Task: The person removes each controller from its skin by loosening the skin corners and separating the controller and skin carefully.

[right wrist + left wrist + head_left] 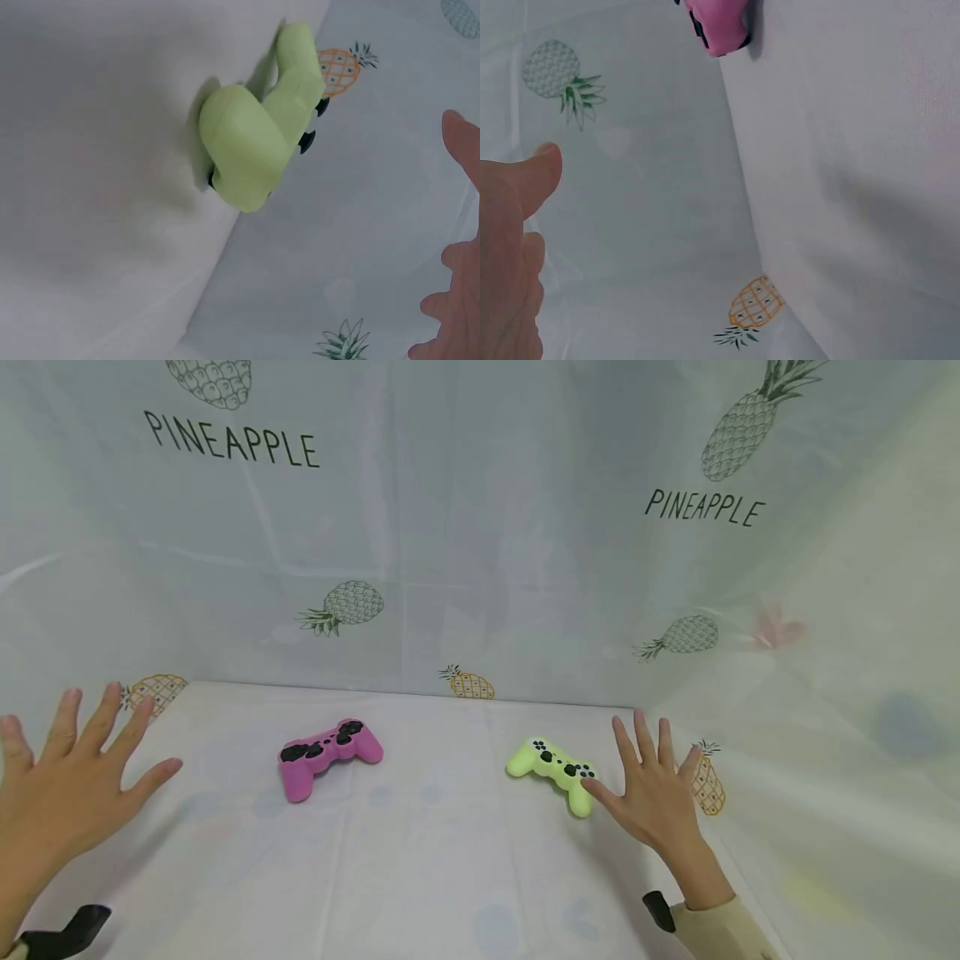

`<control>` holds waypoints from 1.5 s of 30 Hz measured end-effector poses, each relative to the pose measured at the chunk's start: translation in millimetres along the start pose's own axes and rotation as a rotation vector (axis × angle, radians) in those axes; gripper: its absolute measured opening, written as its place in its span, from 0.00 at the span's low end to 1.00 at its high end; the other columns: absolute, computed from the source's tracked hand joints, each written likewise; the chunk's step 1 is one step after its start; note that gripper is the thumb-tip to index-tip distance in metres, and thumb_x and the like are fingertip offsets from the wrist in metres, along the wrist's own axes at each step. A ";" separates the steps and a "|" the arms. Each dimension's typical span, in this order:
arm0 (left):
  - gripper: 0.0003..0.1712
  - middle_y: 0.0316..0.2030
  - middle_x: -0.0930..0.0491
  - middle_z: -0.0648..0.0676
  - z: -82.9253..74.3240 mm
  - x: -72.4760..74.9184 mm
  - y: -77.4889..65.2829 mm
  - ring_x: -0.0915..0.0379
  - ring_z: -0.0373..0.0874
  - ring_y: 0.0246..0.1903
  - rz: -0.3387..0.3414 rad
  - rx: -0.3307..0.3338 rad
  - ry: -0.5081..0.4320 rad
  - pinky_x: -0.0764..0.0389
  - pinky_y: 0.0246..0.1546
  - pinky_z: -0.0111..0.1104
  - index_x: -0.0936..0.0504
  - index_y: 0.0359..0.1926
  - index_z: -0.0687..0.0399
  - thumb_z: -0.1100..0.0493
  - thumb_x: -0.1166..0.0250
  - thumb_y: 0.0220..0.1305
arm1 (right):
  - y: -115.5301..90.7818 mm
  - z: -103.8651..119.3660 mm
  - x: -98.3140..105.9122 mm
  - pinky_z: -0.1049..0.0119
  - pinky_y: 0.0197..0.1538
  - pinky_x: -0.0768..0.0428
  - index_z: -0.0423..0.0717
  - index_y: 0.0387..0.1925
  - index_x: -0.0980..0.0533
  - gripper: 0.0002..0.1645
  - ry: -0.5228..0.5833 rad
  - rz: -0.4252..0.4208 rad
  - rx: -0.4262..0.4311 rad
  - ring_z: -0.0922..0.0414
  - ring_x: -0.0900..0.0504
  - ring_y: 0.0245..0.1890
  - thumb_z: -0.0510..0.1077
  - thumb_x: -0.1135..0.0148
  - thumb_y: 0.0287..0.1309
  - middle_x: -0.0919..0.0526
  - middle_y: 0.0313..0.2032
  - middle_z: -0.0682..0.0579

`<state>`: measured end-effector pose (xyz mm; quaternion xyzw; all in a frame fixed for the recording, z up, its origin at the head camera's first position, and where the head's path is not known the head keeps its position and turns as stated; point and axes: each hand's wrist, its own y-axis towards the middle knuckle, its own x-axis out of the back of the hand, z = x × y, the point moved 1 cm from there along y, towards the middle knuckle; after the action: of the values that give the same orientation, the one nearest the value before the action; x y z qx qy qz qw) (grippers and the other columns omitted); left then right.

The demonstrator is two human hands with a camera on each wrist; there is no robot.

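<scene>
Pink plastic controller (321, 763) and lime-green controller (555, 768) lie apart, buttons up, supported by the white-covered table (420, 868) alone: the left hand (75, 777) and right hand (655, 797) spread their fingers, gripping nothing. The right thumb overlaps the green one, seemingly raised above it.

A pale grey backdrop (480, 510) printed with pineapples (354, 602) rises behind the white tabletop (420, 868). In the head view, black "PINEAPPLE" lettering (232, 439) stands at 10 o'clock, a second such word (705, 508) at 2, a pink print (776, 628) at 3, an orange pineapple (707, 785) at 4, a faint blue dot (495, 929) at 6.
</scene>
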<state>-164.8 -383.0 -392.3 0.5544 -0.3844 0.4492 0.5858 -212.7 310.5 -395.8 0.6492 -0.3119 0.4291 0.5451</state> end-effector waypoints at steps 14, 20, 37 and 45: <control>0.59 0.83 0.79 0.60 -4.5 6.6 9.1 0.95 0.62 0.79 -0.023 -0.014 -0.093 0.95 0.63 0.67 0.71 0.85 0.42 0.25 0.47 0.74 | 31.8 29.2 -1.1 0.16 0.70 0.65 0.54 0.86 0.54 0.63 0.074 0.036 0.015 0.31 0.62 0.83 0.79 0.42 0.64 0.57 0.85 0.42; 0.58 0.83 0.77 0.63 -8.8 9.3 12.5 0.92 0.65 0.80 -0.028 -0.001 -0.133 0.94 0.63 0.69 0.70 0.86 0.44 0.25 0.48 0.75 | 44.2 45.5 -1.0 0.18 0.71 0.65 0.57 0.87 0.58 0.63 0.148 0.073 0.005 0.34 0.65 0.84 0.79 0.43 0.65 0.60 0.86 0.44; 0.54 0.82 0.70 0.70 -29.2 10.0 23.7 0.80 0.74 0.80 -0.070 -0.026 -0.324 0.79 0.63 0.80 0.63 0.86 0.54 0.32 0.48 0.79 | 74.0 100.0 -8.4 0.22 0.74 0.62 0.61 0.87 0.59 0.61 0.349 0.133 0.020 0.40 0.66 0.85 0.79 0.44 0.66 0.62 0.86 0.48; 0.51 0.83 0.74 0.68 -34.5 3.3 24.2 0.84 0.70 0.80 -0.052 -0.030 -0.480 0.80 0.66 0.77 0.65 0.85 0.56 0.37 0.48 0.81 | 85.6 121.5 -20.6 0.26 0.77 0.55 0.60 0.87 0.57 0.59 0.458 0.165 0.018 0.40 0.58 0.85 0.77 0.46 0.68 0.59 0.86 0.46</control>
<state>-188.4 -348.8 -384.9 0.6460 -0.5049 0.2837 0.4972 -270.0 172.6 -381.2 0.5121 -0.2285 0.6110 0.5588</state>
